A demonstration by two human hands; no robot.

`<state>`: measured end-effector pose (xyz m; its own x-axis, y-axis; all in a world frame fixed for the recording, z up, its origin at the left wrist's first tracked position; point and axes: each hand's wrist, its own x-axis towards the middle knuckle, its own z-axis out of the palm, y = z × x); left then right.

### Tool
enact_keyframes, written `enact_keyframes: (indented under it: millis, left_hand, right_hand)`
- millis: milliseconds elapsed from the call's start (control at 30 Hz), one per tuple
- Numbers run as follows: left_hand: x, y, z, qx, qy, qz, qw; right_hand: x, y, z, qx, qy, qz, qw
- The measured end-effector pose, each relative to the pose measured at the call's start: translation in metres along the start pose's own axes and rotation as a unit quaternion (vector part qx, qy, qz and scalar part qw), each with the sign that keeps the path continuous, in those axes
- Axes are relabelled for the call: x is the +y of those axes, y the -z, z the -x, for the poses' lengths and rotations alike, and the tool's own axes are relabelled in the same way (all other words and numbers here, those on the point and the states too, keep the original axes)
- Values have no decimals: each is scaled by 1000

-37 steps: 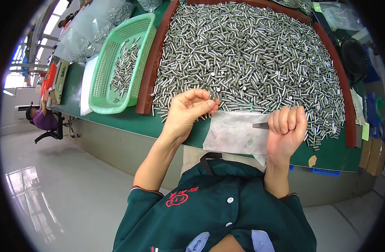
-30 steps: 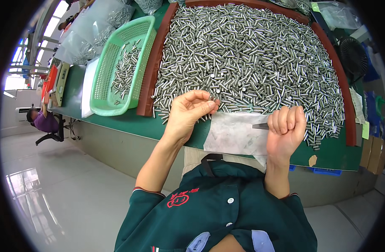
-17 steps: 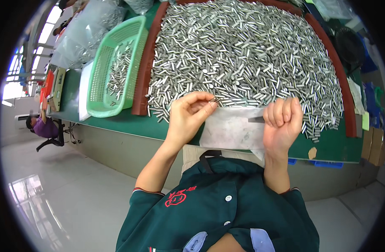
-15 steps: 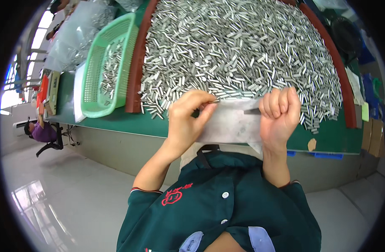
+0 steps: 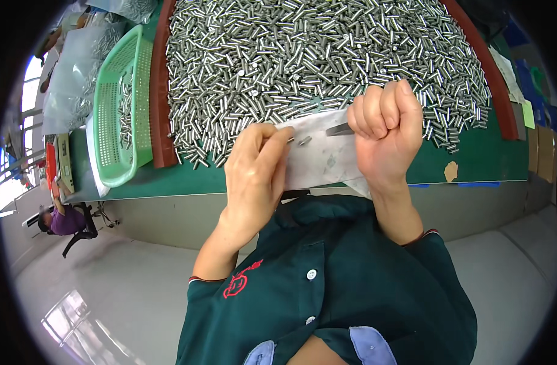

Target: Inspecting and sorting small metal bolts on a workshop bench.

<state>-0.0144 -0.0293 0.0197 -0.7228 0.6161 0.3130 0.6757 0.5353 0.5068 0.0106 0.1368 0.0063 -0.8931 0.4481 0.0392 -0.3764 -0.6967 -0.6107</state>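
My left hand (image 5: 254, 167) is closed, its thumb and fingertips pinching a short metal pin (image 5: 290, 140) over the left part of a smudged white cloth or paper sheet (image 5: 318, 167). A second pin (image 5: 304, 141) lies on that sheet, just right of my fingertips. My right hand (image 5: 385, 131) is curled into a fist around a flat, dark grey pointed metal tool (image 5: 338, 129); its tip sticks out leftward above the sheet, and the rest is hidden in my palm. Beyond both hands spreads a wide heap of shiny metal pins (image 5: 327, 55).
Red-brown rails (image 5: 161, 91) flank the heap on the green table (image 5: 199, 182). At left stand a green basket (image 5: 102, 155) with some pins, clear plastic bags (image 5: 71, 85) and a scale-like device (image 5: 64, 161). A seated person (image 5: 68, 220) is farther left. A tan scrap (image 5: 450, 171) lies at right.
The whole view has shifted. My left fingertips have drawn back from the heap's near edge onto the sheet, where a loose pin now shows. My right hand still grips the grey tool.
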Motion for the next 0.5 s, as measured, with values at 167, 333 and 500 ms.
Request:
enact_keyframes:
  millis: [167,333,500]
  left_hand:
    - [0,-12,3,-3,-10,23,1000]
    - [-1,-15,5,-33,38,15,999]
    - [0,-17,5,-37,30,30,998]
  right_hand:
    - [1,-4,2,-30,-20,-12,999]
    - [4,-8,-1,-34,-54,-11,998]
    - [8,-19,-1,-32,-58,43,997]
